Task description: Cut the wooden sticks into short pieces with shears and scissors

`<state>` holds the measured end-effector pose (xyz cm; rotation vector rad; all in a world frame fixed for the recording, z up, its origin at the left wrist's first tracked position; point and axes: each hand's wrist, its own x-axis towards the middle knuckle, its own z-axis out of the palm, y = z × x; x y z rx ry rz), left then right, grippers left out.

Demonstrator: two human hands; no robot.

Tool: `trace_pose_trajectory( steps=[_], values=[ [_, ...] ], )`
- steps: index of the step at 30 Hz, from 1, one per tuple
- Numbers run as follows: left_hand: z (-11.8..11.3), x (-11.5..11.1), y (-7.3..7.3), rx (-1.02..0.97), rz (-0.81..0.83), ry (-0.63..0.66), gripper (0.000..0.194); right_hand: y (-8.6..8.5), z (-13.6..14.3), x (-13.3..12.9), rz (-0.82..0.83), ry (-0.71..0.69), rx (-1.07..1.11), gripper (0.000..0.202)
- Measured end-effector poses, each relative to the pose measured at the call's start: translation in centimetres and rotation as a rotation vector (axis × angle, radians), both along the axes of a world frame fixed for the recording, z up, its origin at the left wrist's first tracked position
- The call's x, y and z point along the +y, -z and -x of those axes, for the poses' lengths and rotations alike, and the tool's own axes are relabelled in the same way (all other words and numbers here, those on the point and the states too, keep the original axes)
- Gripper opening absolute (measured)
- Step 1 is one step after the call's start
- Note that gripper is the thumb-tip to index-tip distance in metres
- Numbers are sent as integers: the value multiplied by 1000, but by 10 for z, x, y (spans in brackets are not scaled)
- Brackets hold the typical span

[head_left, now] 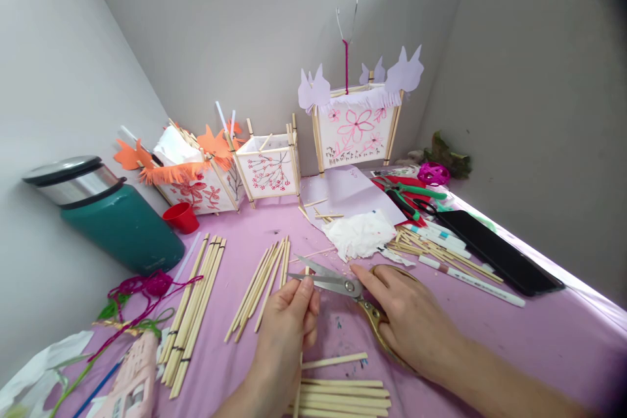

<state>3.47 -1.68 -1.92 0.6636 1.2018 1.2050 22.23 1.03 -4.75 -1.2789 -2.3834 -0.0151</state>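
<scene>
My left hand (pixel 284 333) pinches a thin wooden stick (pixel 298 388) upright between thumb and fingers, its top end poking out above the thumb. In my right hand (pixel 411 320) are gold-handled scissors (pixel 351 287), fingers in the loops and the index finger stretched along the pivot. The blades are parted and point left, at the top of the stick; whether they touch it I cannot tell. Loose sticks (pixel 255 287) lie just beyond my left hand. Below it, another row of sticks (pixel 343 398) lies sideways on the pink cloth (pixel 441 366).
Dark-banded stick bundles (pixel 198 313), a pink glue gun (pixel 132 379) and tangled yarn (pixel 157 283) are at left, near a green bottle (pixel 122 228). Behind stand paper lanterns (pixel 360 134). Crumpled tissue (pixel 360 235), pliers (pixel 406 191), markers (pixel 473 282) and a black phone (pixel 494 251) lie right.
</scene>
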Motion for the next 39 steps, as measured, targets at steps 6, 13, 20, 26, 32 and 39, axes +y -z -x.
trace_pose_trajectory(
  steps=[6,13,20,26,32,39],
  values=[
    [0,1,2,81,11,-4,42,5,1,0,-39,13,-18,67],
    [0,0,-1,165,19,-21,46,7,3,-2,-135,33,-53,67],
    [1,2,2,150,29,2,45,7,3,-2,-152,37,-51,61],
    [4,2,4,114,28,29,43,5,2,-1,-118,26,-43,63],
    [3,3,3,50,-4,17,35,6,0,-1,-100,32,-72,58],
    [2,-1,-6,-105,-37,20,21,13,-4,4,-62,63,-14,45]
  ],
)
